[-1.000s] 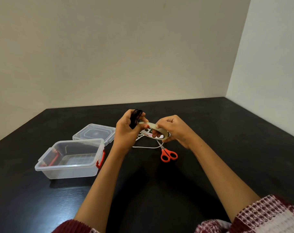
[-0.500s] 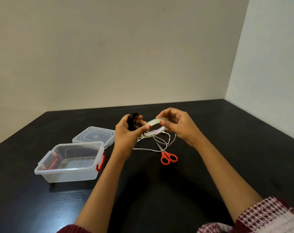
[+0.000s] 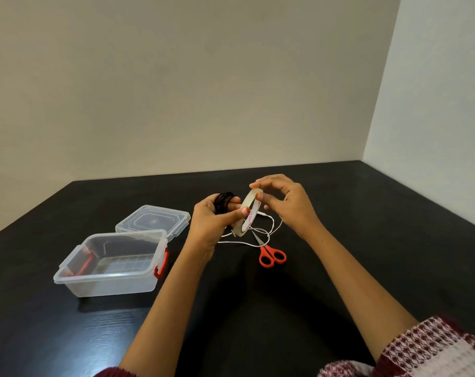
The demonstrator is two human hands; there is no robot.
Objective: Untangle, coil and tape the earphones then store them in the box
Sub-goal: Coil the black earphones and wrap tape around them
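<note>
Nearest on the black tabletop [image 3: 366, 254], the clear plastic box with red latches [image 3: 108, 287] stands open, left of orange-handled scissors [image 3: 263, 250] and a loose white earphone cable [image 3: 241, 242]. Above them, the left hand [image 3: 212, 221] grips a coiled bundle of black earphones [image 3: 222, 202], thumb against a pale ring of adhesive tape [image 3: 251, 216]; the right hand [image 3: 285, 202] pinches the ring's top. Lifted and tipped upright within a second, the roll looks readied for peeling. Beyond lies the clear lid [image 3: 153, 220].

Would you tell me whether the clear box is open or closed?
Open: the box has no lid on; its lid lies behind it.
</note>
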